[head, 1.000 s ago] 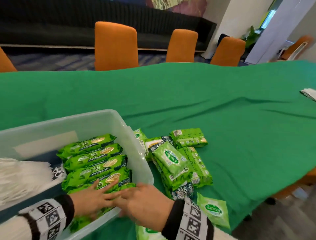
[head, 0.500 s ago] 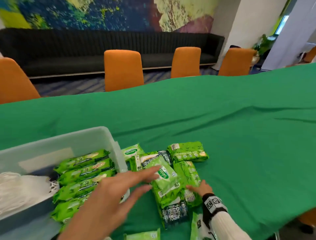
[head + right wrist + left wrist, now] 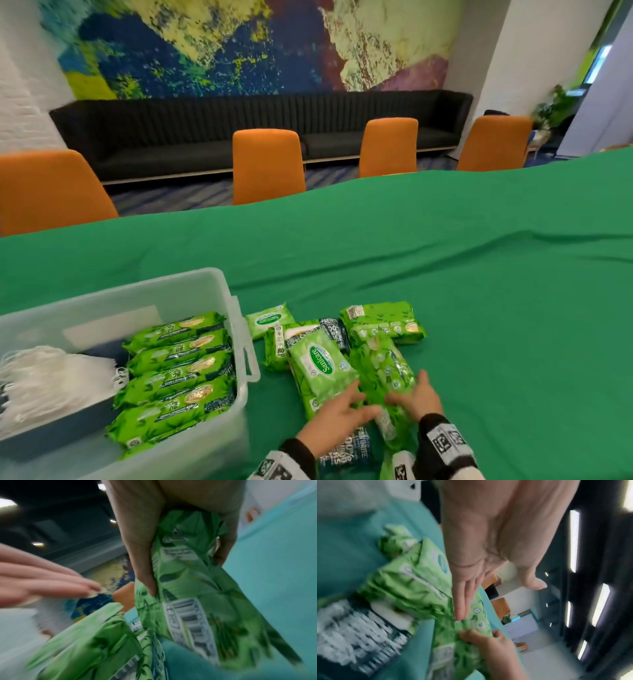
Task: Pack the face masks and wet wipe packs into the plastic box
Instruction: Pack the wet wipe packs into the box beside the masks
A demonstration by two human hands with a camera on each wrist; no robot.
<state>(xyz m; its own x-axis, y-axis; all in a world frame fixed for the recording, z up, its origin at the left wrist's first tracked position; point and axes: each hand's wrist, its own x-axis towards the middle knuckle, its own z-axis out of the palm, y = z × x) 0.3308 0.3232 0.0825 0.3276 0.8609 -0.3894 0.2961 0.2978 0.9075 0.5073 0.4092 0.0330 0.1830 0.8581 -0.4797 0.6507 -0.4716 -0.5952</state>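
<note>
A clear plastic box (image 3: pixel 102 305) sits at the left on the green table. Inside it, white face masks (image 3: pixel 51 377) lie on the left and several green wet wipe packs (image 3: pixel 178 370) stand in a row on the right. Loose packs are piled (image 3: pixel 320 363) on the cloth beside the box. My right hand (image 3: pixel 407 397) grips the near end of a long green pack (image 3: pixel 380 366); in the right wrist view thumb and fingers of that right hand (image 3: pixel 187 573) curl round the pack (image 3: pixel 197 608). My left hand (image 3: pixel 356 401) reaches across with straight fingers (image 3: pixel 464 601) touching the same pack.
A small pack (image 3: pixel 269 318) lies by the box's handle, and a dark-printed pack (image 3: pixel 346 452) lies under my wrists. Green cloth (image 3: pixel 479 274) stretches far to the right and back. Orange chairs (image 3: pixel 267 164) line the far edge, with a black sofa behind.
Both hands left the box and moved right to the loose pile. The right hand took hold of the long green pack and the left hand came over to it.
</note>
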